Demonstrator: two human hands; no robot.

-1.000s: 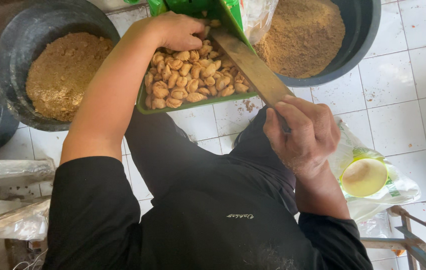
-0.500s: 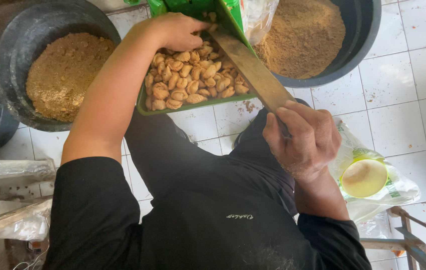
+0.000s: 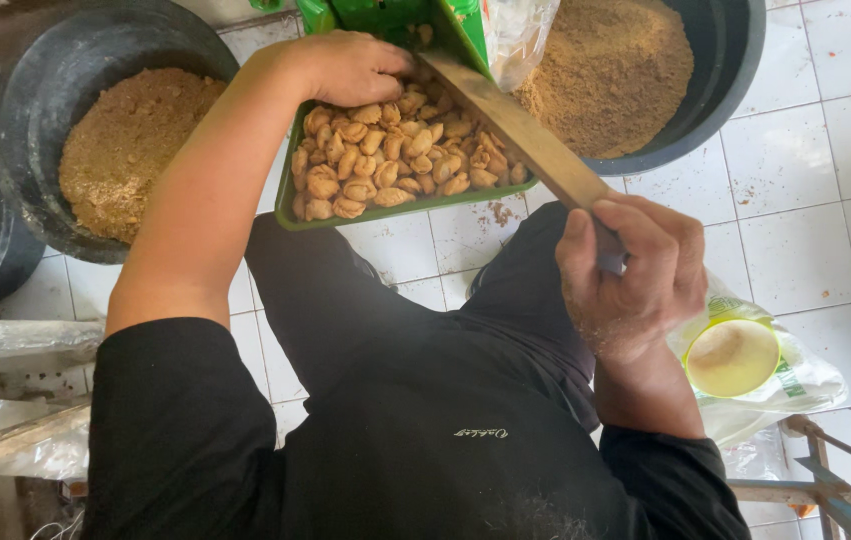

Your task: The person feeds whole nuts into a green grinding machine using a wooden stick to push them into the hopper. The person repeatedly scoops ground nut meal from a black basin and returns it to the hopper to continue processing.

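A green tray (image 3: pixel 400 212) full of small golden-brown filled pastries (image 3: pixel 395 160) rests on the white tiled floor in front of my knees. My left hand (image 3: pixel 350 65) lies on the pastries at the tray's far left, fingers curled over them. My right hand (image 3: pixel 635 270) is closed around the end of a flat wooden stick (image 3: pixel 515 125), which slants up and left across the tray toward a green packet (image 3: pixel 385 15) at the top edge. Crumbs coat my right hand.
A black tub (image 3: pixel 20 130) of coarse brown crumb stands at the left, another black tub (image 3: pixel 715 90) of finer brown crumb at the upper right. A clear plastic bag with a green-rimmed lid (image 3: pixel 735 355) lies at my right. Plastic sheets (image 3: pixel 5 345) and wooden slats (image 3: pixel 5 445) lie at the left.
My right hand has shifted slightly up along the stick. My left hand stays on the pastries.
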